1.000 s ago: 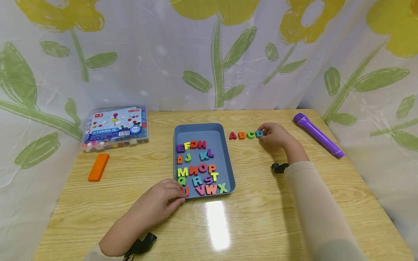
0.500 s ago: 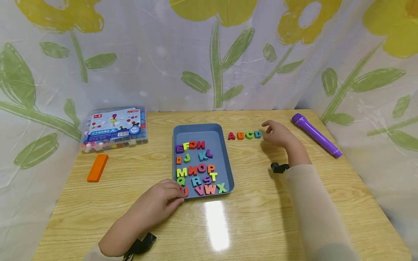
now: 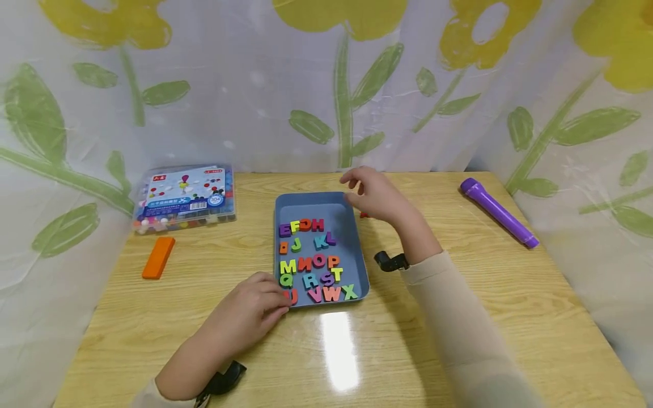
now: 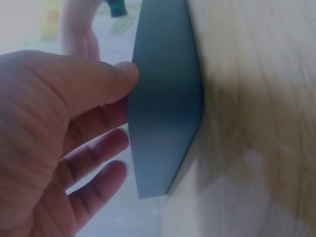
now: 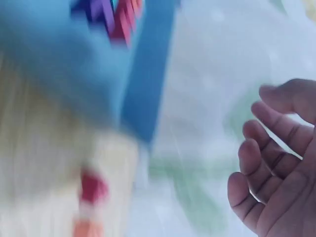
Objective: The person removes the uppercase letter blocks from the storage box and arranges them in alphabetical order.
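Observation:
A blue-grey tray (image 3: 312, 205) holds several coloured alphabet letters (image 3: 318, 260), E, F and H at the far end, U, V, W and X at the near end. My left hand (image 3: 255, 306) grips its near left corner; in the left wrist view the thumb (image 4: 126, 74) lies at the rim of the wall. My right hand (image 3: 377, 195) hovers with loosely bent fingers over the far right corner, holding nothing. Beside the tray a red letter (image 3: 364, 215) peeks out under that hand, which hides the rest of its row. The right wrist view shows an orange letter (image 5: 88, 228) near the red one.
A clear case of coloured pieces (image 3: 186, 195) stands at the back left, with an orange block (image 3: 158, 258) in front of it. On the right lies a purple toy microphone (image 3: 499, 212). A flower-painted curtain (image 3: 255, 113) hangs behind the wooden table (image 3: 459, 317).
My right hand let go of the blue D at the end of the A-B-C-D row, then moved left to the tray's far right corner. The left hand stays on the tray.

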`<state>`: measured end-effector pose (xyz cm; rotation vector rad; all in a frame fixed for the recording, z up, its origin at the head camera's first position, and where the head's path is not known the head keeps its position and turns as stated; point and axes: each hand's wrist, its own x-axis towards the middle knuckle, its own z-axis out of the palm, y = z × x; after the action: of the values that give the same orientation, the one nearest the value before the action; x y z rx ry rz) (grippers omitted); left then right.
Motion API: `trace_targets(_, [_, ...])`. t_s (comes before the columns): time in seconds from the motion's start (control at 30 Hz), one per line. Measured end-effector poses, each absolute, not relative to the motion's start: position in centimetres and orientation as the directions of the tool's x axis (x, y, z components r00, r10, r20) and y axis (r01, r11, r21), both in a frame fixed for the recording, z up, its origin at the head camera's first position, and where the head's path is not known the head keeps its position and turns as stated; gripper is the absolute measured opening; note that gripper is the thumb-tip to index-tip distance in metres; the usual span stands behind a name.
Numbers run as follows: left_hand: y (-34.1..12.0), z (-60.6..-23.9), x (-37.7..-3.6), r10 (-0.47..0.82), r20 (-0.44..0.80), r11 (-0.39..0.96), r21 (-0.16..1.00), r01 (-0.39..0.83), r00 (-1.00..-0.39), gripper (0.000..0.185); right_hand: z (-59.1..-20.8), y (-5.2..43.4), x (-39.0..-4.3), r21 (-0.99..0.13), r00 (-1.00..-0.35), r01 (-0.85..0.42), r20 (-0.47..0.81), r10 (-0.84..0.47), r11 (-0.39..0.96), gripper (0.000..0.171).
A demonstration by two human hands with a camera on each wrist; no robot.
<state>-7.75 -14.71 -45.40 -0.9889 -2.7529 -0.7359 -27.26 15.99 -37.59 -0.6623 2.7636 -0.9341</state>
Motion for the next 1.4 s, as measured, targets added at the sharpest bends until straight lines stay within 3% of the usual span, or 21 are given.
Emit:
trace_targets(0.17, [-14.6,-45.1,-7.6,0.551,0.221,0.688,0.425,0.588,-0.804,0.006,-39.9,10.0,-27.5,-0.549,-0.809,-0.459,-0.067,-0.584,0.698,0.039])
trace_targets(0.37, [-14.5,-45.0,-7.7,0.564,0.217,0.655,0.469,0.592,-0.796,0.006,-42.2,5.7,-27.5,-0.448,-0.755,-0.513,-0.171,-0.633,0.732,0.036])
trace_targets(0.63, [-14.3,-44.9,-7.5,0.564,0.202,0.657,0.478,0.583,-0.801,0.005,-43.4,4.5,-27.4,-0.357,-0.757,-0.516,-0.235,-0.609,0.779,0.033])
trace_targets(1.4, [-14.9,-44.8,-7.4,0.543,0.184,0.685,0.466,0.559,-0.819,0.004,-42.5,4.7,-27.6,-0.435,-0.768,-0.513,-0.151,-0.622,0.740,0.029])
